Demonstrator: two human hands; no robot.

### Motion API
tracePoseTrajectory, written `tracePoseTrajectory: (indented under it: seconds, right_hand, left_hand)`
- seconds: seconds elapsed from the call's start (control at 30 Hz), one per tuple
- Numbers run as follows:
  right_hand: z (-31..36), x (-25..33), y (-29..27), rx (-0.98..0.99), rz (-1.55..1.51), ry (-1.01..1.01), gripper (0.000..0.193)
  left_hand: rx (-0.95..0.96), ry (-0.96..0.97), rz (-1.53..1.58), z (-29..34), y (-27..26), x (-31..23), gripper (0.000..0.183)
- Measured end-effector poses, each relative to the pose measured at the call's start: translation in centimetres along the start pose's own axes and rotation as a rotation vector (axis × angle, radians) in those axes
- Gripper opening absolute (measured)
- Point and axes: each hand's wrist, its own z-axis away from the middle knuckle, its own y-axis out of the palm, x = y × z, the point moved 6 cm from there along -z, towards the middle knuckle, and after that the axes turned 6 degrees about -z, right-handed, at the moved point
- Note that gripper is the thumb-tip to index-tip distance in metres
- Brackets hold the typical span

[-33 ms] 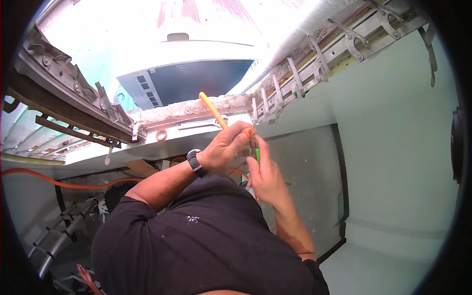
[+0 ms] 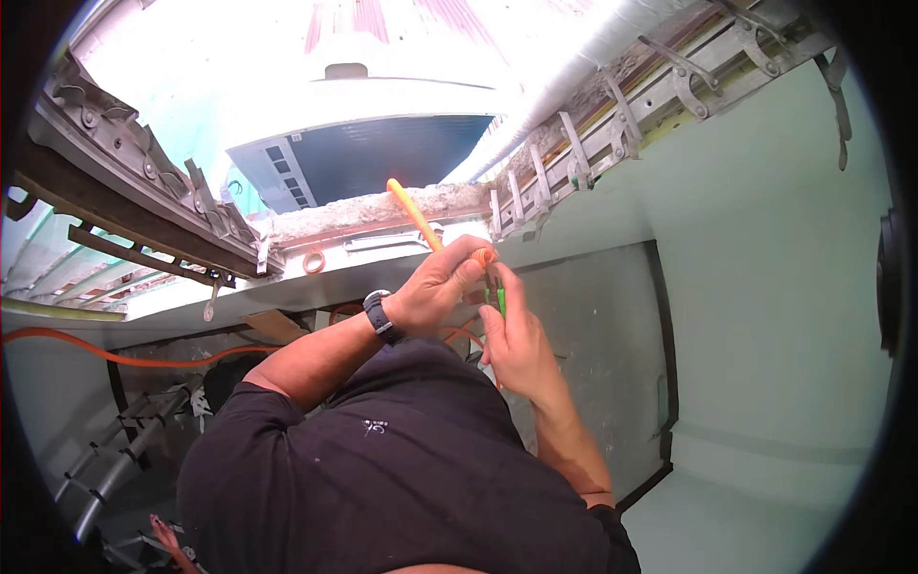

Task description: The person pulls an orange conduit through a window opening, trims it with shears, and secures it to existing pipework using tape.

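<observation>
My left hand (image 2: 432, 292) is closed around an orange flexible tube (image 2: 413, 214), which looks like corrugated conduit. From the sill the tube slants down into this hand, and a ribbed orange end shows by the fingertips. Just to the right and below, my right hand (image 2: 521, 349) is wrapped around a green-handled hand tool (image 2: 501, 300), which looks like pliers. Its dark metal part sits close to the tube's end. Fingers partly hide the jaws, so whether they touch the tube cannot be told.
Ahead is a window opening with a rough sill (image 2: 354, 212) and a large boxed unit (image 2: 382, 158) outside. Metal brackets (image 2: 574, 148) line the frame. An orange ring (image 2: 314, 262) lies on the ledge. Another orange tube (image 2: 172, 361) runs left, above a ladder (image 2: 124, 464).
</observation>
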Motion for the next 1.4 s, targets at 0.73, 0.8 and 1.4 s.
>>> tracePoseTrajectory:
  seconds: [0.73,0.8,1.4]
  right_hand:
    - [-0.5,-0.7,-2.3,-0.186,-0.040,-0.191,0.050]
    - [-0.8,-0.8,-2.9,-0.167,-0.002,-0.200,0.045]
    - [-0.2,1.7,-5.5,0.036,0.421,-0.446,0.037]
  left_hand:
    - [-0.050,0.033,-0.312,-1.1,-2.2,1.4,0.034]
    - [-0.027,0.005,-0.319,-1.3,-2.6,0.7,0.033]
    - [0.442,0.156,-0.389,-2.5,-2.2,-1.5,0.048]
